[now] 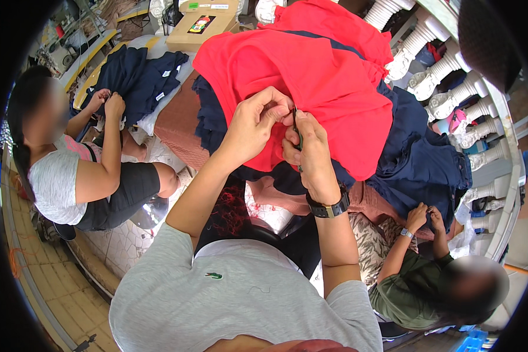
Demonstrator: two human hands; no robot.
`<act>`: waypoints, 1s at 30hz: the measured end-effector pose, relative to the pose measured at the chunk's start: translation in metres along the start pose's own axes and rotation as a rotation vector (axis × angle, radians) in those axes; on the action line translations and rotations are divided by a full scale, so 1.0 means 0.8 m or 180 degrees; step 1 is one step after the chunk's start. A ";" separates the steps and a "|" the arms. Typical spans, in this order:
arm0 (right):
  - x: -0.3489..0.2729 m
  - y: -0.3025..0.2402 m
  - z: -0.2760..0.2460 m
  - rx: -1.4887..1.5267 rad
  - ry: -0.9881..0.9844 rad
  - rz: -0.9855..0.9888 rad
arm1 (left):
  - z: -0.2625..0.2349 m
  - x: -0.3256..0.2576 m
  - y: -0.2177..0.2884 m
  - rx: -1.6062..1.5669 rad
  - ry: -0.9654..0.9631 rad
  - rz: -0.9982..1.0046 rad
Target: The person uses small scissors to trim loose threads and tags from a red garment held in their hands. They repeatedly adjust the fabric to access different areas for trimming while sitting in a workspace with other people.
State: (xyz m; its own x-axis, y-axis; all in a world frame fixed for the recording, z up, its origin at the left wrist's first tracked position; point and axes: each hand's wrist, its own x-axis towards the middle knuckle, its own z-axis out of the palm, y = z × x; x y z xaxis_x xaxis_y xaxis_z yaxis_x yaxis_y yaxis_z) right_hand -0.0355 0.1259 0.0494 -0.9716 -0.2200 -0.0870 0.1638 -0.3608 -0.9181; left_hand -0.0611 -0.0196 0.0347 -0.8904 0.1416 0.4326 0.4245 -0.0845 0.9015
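A red garment (346,88) is spread over a stack of dark navy cloth in front of me. My left hand (255,123) is closed, thumb and fingertips pinching the red fabric near its middle. Wrapped by the fingers of my right hand (312,152) is a pair of small scissors (300,139) with a dark, narrow blade and a greenish handle. The blade points away from me and meets the red cloth right beside my left fingertips. Whatever thread lies between the fingertips is too small to make out.
Navy garments (419,167) hang over the table's right side, where a co-worker in dark green (413,290) handles one. At left, another person (61,176) works on navy shirts (141,82). A cardboard box (202,29) stands behind. White balusters (446,88) line the right edge. Red thread scraps (232,211) cover my lap.
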 end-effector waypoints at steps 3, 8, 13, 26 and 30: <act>0.001 -0.002 0.004 -0.0205 0.0093 -0.0027 | -0.001 0.000 0.000 0.0068 -0.0052 0.0025; 0.006 0.006 -0.004 -0.0002 -0.0038 -0.0074 | 0.002 -0.001 -0.001 0.0050 0.0011 0.0106; -0.008 0.003 -0.008 0.0186 -0.0174 -0.0074 | 0.007 0.002 -0.007 -0.0491 0.0225 -0.0240; -0.007 0.024 0.004 -0.3424 0.1539 -0.2828 | -0.002 0.006 0.004 0.0078 0.0298 0.0074; -0.007 0.023 -0.010 -0.3138 0.1435 -0.2377 | -0.037 -0.021 0.049 0.0512 -0.0708 -0.0723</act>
State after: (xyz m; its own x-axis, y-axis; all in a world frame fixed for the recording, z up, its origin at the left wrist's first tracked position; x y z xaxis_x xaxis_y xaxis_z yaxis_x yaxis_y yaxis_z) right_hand -0.0282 0.1282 0.0300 -0.7760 0.1319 0.6168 -0.4399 0.5876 -0.6791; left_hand -0.0343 -0.0549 0.0621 -0.9150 0.3517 0.1977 0.2560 0.1275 0.9582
